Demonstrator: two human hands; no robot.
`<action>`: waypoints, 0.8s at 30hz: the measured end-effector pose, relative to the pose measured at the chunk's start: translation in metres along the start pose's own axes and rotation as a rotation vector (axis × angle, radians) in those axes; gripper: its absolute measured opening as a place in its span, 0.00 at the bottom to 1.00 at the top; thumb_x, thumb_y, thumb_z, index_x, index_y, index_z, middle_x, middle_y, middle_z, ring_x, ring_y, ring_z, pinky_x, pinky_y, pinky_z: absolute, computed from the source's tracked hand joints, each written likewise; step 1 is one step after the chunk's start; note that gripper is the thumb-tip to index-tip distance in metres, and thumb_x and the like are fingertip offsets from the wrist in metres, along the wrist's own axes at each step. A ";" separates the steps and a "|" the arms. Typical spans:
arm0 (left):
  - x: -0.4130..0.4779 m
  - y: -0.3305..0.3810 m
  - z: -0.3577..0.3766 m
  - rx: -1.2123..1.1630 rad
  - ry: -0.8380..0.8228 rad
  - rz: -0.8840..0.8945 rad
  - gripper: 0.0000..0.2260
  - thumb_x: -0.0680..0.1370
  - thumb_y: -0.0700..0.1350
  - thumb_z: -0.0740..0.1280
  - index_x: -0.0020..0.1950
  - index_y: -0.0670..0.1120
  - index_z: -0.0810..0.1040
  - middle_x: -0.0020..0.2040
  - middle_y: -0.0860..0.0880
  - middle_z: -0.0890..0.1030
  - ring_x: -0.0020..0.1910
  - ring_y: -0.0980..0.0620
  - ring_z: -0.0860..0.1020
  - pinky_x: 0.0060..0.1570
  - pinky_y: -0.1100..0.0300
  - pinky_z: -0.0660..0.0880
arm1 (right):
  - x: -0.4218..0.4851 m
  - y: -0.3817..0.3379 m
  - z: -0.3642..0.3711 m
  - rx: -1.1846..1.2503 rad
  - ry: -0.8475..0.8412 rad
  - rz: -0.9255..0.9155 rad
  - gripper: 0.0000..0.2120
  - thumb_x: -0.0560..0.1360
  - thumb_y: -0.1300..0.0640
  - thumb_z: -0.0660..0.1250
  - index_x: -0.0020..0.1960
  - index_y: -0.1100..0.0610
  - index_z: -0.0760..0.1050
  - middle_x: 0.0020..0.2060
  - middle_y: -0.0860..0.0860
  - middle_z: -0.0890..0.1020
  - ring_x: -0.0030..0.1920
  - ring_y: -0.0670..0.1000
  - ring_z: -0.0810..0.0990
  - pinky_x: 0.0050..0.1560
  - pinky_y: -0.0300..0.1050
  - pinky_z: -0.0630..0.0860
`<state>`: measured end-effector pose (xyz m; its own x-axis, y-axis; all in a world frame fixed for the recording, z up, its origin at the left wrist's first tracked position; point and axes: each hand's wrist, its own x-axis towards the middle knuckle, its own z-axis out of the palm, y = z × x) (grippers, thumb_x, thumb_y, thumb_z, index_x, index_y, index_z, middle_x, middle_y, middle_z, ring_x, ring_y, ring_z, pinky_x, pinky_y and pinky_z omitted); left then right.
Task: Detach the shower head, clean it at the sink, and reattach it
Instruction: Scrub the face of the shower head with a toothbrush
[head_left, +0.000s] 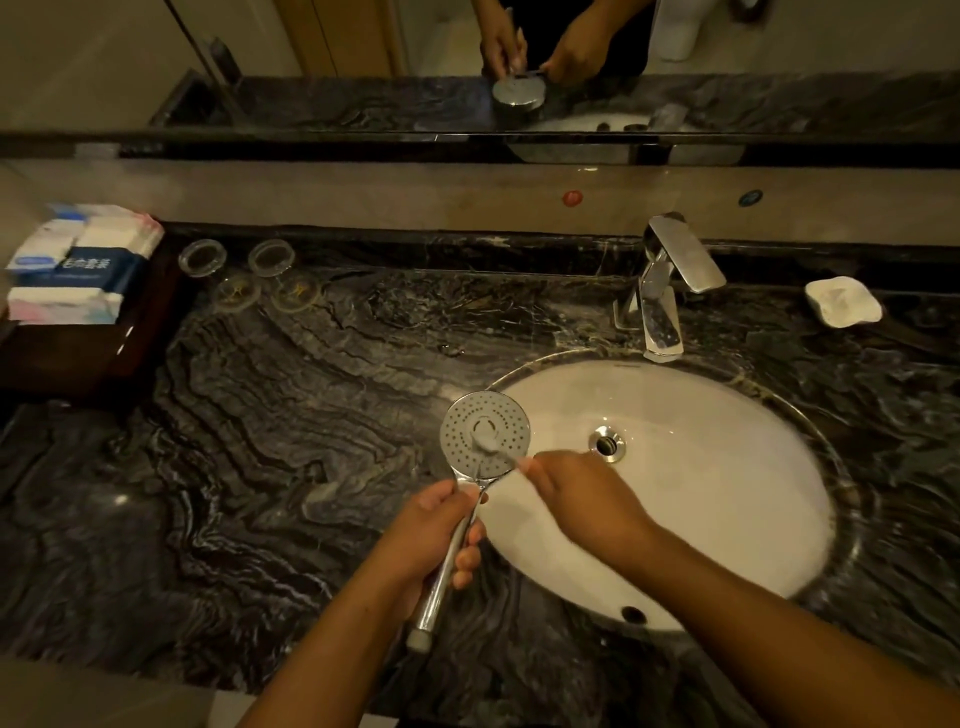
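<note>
Shower head (484, 434) held face-up at frame centre, over left rim of sink (727, 519); left hand (431, 535) fingers wrapped round handle; right hand (582, 493) pinched toothbrush (493, 447) on faceplate.

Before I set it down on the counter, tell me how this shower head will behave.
The shower head looks rigid. Its chrome handle, gripped by the left hand, is probably slippery if wet. With a round face wider than the thin handle, it may rock or roll on the marble counter.
</note>
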<state>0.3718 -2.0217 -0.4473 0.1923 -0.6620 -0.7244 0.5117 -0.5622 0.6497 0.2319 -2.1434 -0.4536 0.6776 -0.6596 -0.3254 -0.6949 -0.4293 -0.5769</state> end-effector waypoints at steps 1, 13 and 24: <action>0.000 -0.001 0.001 0.002 -0.001 0.000 0.07 0.83 0.44 0.59 0.50 0.42 0.72 0.29 0.45 0.72 0.20 0.52 0.66 0.19 0.65 0.64 | 0.010 0.006 -0.006 -0.003 0.042 0.042 0.22 0.83 0.43 0.54 0.37 0.54 0.73 0.38 0.56 0.82 0.40 0.58 0.80 0.43 0.52 0.76; 0.006 0.000 0.001 0.052 0.018 0.013 0.08 0.83 0.45 0.59 0.51 0.42 0.72 0.30 0.45 0.72 0.21 0.52 0.66 0.20 0.64 0.65 | -0.006 -0.006 -0.008 -0.049 -0.022 -0.059 0.21 0.83 0.41 0.53 0.37 0.49 0.71 0.38 0.51 0.82 0.38 0.53 0.79 0.41 0.51 0.75; 0.007 -0.009 0.004 0.067 0.011 0.024 0.08 0.83 0.46 0.59 0.51 0.41 0.72 0.29 0.46 0.73 0.21 0.52 0.67 0.20 0.64 0.65 | 0.005 0.001 -0.013 -0.014 -0.020 -0.039 0.21 0.83 0.43 0.55 0.40 0.53 0.76 0.38 0.53 0.82 0.38 0.54 0.79 0.41 0.51 0.76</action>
<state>0.3649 -2.0234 -0.4574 0.2132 -0.6704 -0.7107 0.4496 -0.5785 0.6806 0.2318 -2.1553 -0.4460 0.7086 -0.6300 -0.3177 -0.6713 -0.4633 -0.5786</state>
